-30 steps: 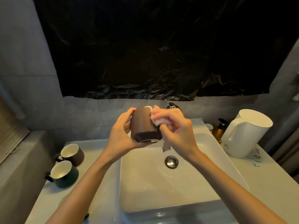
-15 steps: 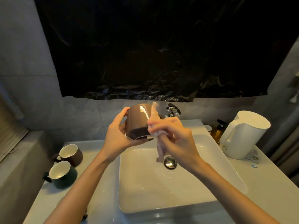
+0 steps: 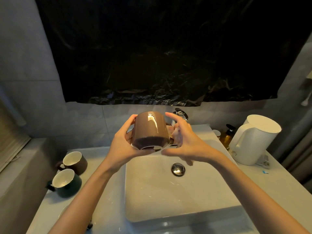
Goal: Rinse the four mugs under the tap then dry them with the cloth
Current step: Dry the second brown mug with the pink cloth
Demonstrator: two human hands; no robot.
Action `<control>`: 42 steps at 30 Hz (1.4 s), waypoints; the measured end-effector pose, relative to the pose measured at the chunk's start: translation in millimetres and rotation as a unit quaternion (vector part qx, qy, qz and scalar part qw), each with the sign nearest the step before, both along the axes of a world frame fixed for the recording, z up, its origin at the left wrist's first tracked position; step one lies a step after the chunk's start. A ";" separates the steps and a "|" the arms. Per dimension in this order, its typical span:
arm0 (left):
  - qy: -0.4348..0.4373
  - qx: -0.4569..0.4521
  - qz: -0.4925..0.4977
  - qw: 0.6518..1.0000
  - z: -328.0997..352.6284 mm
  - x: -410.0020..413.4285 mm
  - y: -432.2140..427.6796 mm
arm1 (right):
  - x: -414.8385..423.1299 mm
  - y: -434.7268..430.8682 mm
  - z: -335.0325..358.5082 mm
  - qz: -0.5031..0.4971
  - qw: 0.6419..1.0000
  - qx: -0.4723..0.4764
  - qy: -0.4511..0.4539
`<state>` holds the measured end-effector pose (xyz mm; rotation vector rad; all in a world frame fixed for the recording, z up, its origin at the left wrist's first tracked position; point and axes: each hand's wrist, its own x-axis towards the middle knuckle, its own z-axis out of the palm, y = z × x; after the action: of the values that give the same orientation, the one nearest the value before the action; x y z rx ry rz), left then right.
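Left hand (image 3: 125,146): wrapped round the brown mug (image 3: 150,130), thumb under the base edge, fingers behind the far side near the handle; firm hold, mug tipped with its base toward the camera and mouth facing away.
Right hand (image 3: 184,142): spread wide just beside the mug's right wall, fingers curled but not touching it; a pale bit of cloth (image 3: 171,132) visible between palm and mug, whether pinched or merely resting there not clear.
Mug in hand: raised above the back edge of the sink (image 3: 168,200), in front of the tap (image 3: 181,114); glossy, highlights on the wall.
Tap: no running stream discernible in this dim light.
Other mugs: second brown mug (image 3: 74,162) and dark green mug (image 3: 65,182) upright on the counter left of the sink, near each other; a pale rim at the lower left edge perhaps the fourth, too cut off to say.
Right of sink: white kettle (image 3: 253,139), amber pump bottle (image 3: 227,136).
Step in hand: probably drying the outside of this mug, with a re-grip of the cloth under way.
Next move: likely cloth pressed back onto the wall or pushed inside the mouth, left hand turning the mug to present unwiped areas; steady grip needed on the slick glaze above the hard basin.
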<state>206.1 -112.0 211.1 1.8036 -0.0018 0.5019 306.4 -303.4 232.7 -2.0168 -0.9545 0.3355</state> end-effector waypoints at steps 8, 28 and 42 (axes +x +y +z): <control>0.015 0.131 0.003 0.991 0.5 1.6 2.2 | 0.3 6.3 -5.7 -0.020 0.980 -0.014 -0.196; -0.083 0.285 0.082 0.951 -6.6 8.2 -0.7 | -6.6 17.8 -5.1 -0.087 0.972 0.111 -0.190; -0.083 0.253 0.091 0.960 -10.1 14.5 -1.1 | -3.8 22.9 -18.2 -0.100 0.934 0.184 -0.288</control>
<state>220.6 -113.2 201.0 2.2680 -0.0868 0.8413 302.6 -280.5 214.6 -1.8596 -1.0492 -0.5436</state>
